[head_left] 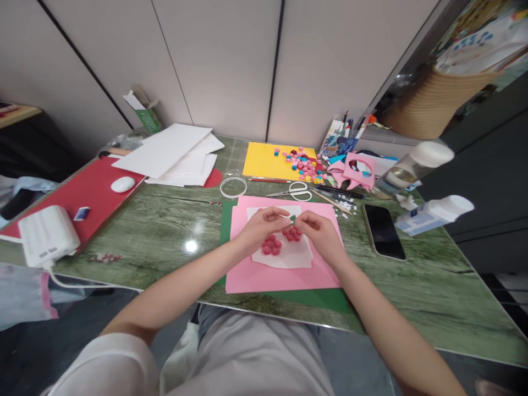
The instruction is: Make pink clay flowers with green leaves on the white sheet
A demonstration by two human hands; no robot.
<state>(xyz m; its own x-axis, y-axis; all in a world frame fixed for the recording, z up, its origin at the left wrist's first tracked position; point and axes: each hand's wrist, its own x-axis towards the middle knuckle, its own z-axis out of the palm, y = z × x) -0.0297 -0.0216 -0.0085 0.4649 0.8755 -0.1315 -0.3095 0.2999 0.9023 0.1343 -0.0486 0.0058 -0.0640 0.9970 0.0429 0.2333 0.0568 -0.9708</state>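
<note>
Pale clothing (pixel 243 352) fills the bottom of my head view; forearms (pixel 193 272) reach past it over the table (pixel 165 220). Left hand (pixel 264 224) and right hand (pixel 319 231) meet fingertip to fingertip, both pinching one small green piece (pixel 292 218). That piece sits between the fingertips, just beyond the right rosette cluster (pixel 292 235); can't tell from here if it touches the paper. Left rosette cluster (pixel 271 245) is just beside, partly behind the left hand. Both clusters rest on a white sheet (pixel 289 260), on a pink sheet (pixel 247 278), on a green sheet (pixel 317 300). Scissors (pixel 300 191) and a tape ring (pixel 233 187) lie beyond the hands, neither in use. Loose colored bits (pixel 305 164) sit farther back, mostly on a yellow sheet (pixel 258 159). My read: step in hand is shaping or lining up the green piece by the rosettes; fingers hide too much to say which. Next move calls for a light two-sided pinch, one hand letting go cleanly, no knock to the rosettes.
</note>
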